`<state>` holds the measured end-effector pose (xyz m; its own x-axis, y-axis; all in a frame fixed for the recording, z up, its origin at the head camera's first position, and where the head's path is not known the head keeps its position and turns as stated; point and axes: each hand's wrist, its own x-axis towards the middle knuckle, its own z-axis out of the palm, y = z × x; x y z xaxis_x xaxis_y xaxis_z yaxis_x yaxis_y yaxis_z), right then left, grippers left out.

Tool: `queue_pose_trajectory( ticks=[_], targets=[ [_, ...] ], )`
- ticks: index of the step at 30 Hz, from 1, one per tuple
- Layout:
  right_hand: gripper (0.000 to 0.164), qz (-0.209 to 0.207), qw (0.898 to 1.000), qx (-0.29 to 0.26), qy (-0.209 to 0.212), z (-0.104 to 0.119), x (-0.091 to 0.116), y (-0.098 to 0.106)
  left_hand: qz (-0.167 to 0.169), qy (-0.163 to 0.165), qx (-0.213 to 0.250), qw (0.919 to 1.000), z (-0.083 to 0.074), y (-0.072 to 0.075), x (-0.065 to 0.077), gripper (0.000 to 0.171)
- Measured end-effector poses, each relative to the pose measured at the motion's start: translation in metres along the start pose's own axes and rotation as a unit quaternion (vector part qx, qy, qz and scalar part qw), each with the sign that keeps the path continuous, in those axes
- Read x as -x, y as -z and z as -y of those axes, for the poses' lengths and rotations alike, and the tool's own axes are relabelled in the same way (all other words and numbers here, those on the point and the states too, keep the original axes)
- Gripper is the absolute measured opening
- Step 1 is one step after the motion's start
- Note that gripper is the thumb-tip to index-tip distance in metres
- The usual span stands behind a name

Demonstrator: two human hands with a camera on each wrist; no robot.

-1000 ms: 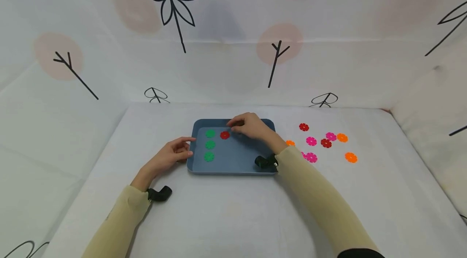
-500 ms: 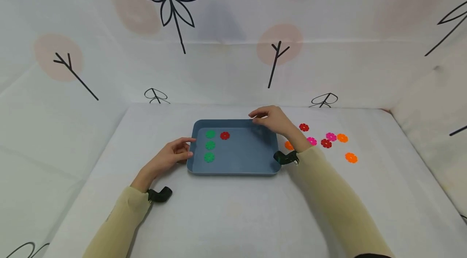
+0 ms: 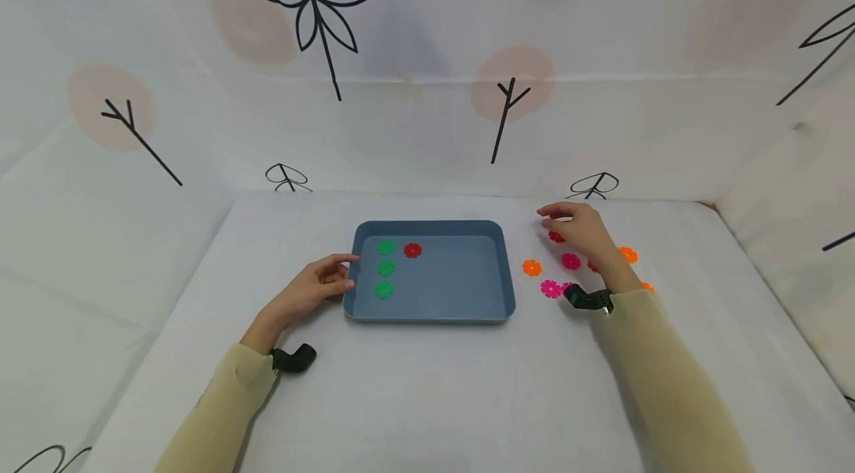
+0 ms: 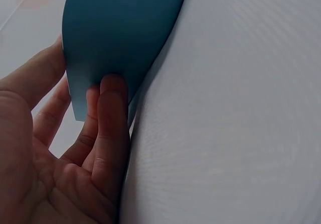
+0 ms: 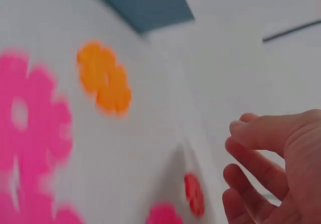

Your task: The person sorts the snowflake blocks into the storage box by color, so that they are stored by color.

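A blue-grey tray (image 3: 441,287) lies on the white table. My left hand (image 3: 314,286) holds its left edge, thumb and index finger at the rim; in the left wrist view, other fingers (image 4: 113,113) curl against the outer wall. Inside the tray, green flower-shaped pieces (image 3: 386,267) form a column at the left, with one red flower piece (image 3: 413,250) beside the top one. My right hand (image 3: 580,226) hovers over the loose pieces right of the tray, fingers loosely bent and holding nothing. Below its fingertips lies a red flower piece (image 5: 194,194), partly covered in the head view.
Around the right hand lie an orange flower piece (image 3: 531,267), pink ones (image 3: 551,289) and another orange one (image 3: 628,255); the hand and forearm partly hide others. A printed white cloth wall (image 3: 414,131) stands behind the table.
My right hand has moved right, from beside the red piece in the tray, across the rim, to above the loose pieces. The left hand and tray stay put.
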<state>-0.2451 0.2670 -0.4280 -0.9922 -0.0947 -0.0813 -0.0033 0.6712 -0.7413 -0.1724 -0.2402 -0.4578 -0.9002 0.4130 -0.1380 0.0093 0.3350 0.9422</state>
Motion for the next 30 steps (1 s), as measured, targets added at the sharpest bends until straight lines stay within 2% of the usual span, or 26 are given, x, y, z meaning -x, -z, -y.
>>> queue_pose_trajectory(
  ticks=[5,12,18,30],
  targets=[
    [0.041,0.017,0.999,0.021,-0.041,-0.025,0.008,0.016,0.001,0.003,0.003,1.0,0.0,-0.001,-0.001,0.053],
    [0.05,0.057,0.997,-0.008,-0.057,-0.047,0.008,0.024,-0.004,0.005,0.004,1.0,0.001,-0.001,-0.001,0.052],
    [0.058,0.059,0.995,-0.027,-0.075,-0.043,0.009,0.019,-0.005,0.013,0.005,0.9999,0.004,-0.001,0.0,0.053],
    [0.045,0.044,0.996,-0.014,-0.072,-0.04,0.01,0.016,-0.002,0.011,0.009,0.9999,0.001,-0.001,0.0,0.051]
  ],
)
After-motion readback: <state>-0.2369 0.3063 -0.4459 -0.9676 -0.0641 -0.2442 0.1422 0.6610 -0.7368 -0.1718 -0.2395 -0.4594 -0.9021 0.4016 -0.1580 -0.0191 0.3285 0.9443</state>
